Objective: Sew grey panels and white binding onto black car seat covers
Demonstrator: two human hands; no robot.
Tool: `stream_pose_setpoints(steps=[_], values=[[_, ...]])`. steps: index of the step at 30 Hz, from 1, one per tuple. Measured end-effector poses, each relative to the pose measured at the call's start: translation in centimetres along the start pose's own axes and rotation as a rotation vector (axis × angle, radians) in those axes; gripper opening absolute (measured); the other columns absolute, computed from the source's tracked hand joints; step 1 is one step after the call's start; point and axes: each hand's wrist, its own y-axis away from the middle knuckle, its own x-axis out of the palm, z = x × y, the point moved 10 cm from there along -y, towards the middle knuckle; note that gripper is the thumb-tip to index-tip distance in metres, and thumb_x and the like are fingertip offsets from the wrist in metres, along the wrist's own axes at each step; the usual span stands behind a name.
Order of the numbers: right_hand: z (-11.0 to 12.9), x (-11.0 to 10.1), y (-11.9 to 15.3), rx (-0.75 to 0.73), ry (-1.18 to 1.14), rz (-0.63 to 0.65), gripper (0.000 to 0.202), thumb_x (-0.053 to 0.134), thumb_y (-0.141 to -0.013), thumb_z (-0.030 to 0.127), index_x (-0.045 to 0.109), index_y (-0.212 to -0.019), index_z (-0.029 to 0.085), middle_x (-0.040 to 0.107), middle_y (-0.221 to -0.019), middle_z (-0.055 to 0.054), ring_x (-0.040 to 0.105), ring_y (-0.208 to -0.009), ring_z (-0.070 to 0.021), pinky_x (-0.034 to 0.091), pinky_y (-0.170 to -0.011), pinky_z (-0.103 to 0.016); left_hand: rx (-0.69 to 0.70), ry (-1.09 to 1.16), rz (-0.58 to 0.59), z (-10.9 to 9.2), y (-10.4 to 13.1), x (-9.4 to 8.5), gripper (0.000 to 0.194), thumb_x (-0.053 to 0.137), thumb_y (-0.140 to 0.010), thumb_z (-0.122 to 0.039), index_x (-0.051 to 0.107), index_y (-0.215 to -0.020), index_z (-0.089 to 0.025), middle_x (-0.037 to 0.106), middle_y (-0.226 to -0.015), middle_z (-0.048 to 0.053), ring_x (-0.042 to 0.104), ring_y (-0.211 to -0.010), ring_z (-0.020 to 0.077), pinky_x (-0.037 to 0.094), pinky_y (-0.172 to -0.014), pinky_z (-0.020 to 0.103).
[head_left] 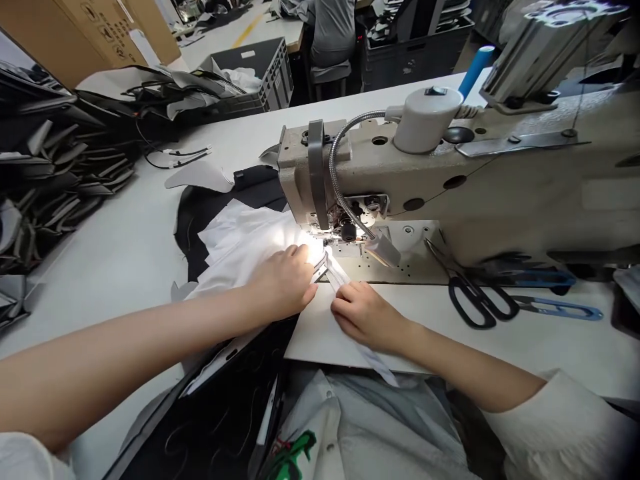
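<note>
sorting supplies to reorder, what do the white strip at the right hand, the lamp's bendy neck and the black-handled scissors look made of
White strip: probably woven fabric tape, matte, with fine lengthwise lines; fibre unclear.
Lamp's bendy neck: likely metal, ribbed and silvery with glints.
Black-handled scissors: blades probably steel, from their grey sheen; grips likely plastic, smooth and black.

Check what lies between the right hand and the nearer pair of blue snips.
Head view: the black-handled scissors lie there, with a bare stretch of white tabletop between them and the right hand.
</note>
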Motion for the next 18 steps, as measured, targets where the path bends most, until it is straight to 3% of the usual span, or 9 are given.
stream_pose_setpoints(steps=[5, 8, 12, 15, 18], values=[[-0.2, 0.2, -0.6, -0.033, -0.358, 0.271, 0.017, 0.047, -0.087, 0.016, 0.058, -0.073, 0.017, 0.055, -0.070, -0.001, 0.049, -0.064, -0.0127, 0.036, -0.061, -0.023, 0.021, 0.010, 0.014, -0.9, 0.2, 1.0, 0.021, 0.045, -0.085, -0.026, 0.059, -0.089, -0.011, 0.054, -0.096, 0.015, 0.052, -0.091, 0.0274, 0.046, -0.072, 0.037], [-2.2, -0.8, -1.8, 0.000, -0.220, 0.149, 0.021, 0.042, -0.091, 0.021, 0.059, -0.079, 0.017, 0.056, -0.073, -0.002, 0.051, -0.068, -0.0136, 0.036, -0.062, -0.024, 0.023, 0.014, 0.034, -1.0, -0.3, 1.7, 0.024, 0.046, -0.084, -0.025, 0.057, -0.098, -0.009, 0.055, -0.100, 0.016, 0.051, -0.094, 0.0290, 0.046, -0.075, 0.039], [-6.1, -1.8, -2.5, 0.153, 0.060, -0.119, 0.027, 0.036, -0.096, 0.026, 0.061, -0.091, 0.017, 0.058, -0.085, -0.006, 0.052, -0.080, -0.0162, 0.037, -0.071, -0.026, -0.001, 0.193, 0.233, 0.0, -2.9, 4.0, 0.032, 0.047, -0.084, -0.030, 0.053, -0.109, -0.010, 0.059, -0.105, 0.015, 0.057, -0.094, 0.0271, 0.047, -0.076, 0.036], [-7.8, -1.5, -2.4, 0.237, 0.132, -0.165, 0.027, 0.036, -0.095, 0.023, 0.063, -0.093, 0.017, 0.058, -0.086, -0.006, 0.051, -0.078, -0.0167, 0.037, -0.071, -0.027, 0.000, 0.378, 0.325, 0.8, -4.5, 5.4, 0.032, 0.039, -0.086, -0.032, 0.053, -0.109, -0.014, 0.063, -0.104, 0.012, 0.060, -0.090, 0.0246, 0.047, -0.074, 0.033], [-7.9, -1.2, -2.7, 0.243, 0.165, -0.153, 0.027, 0.037, -0.094, 0.023, 0.064, -0.094, 0.017, 0.057, -0.085, -0.006, 0.051, -0.078, -0.0179, 0.037, -0.071, -0.028, -0.040, 0.488, 0.242, 1.6, -4.7, 5.7, 0.031, 0.033, -0.088, -0.031, 0.054, -0.106, -0.017, 0.064, -0.106, 0.010, 0.060, -0.094, 0.0233, 0.047, -0.077, 0.032]])
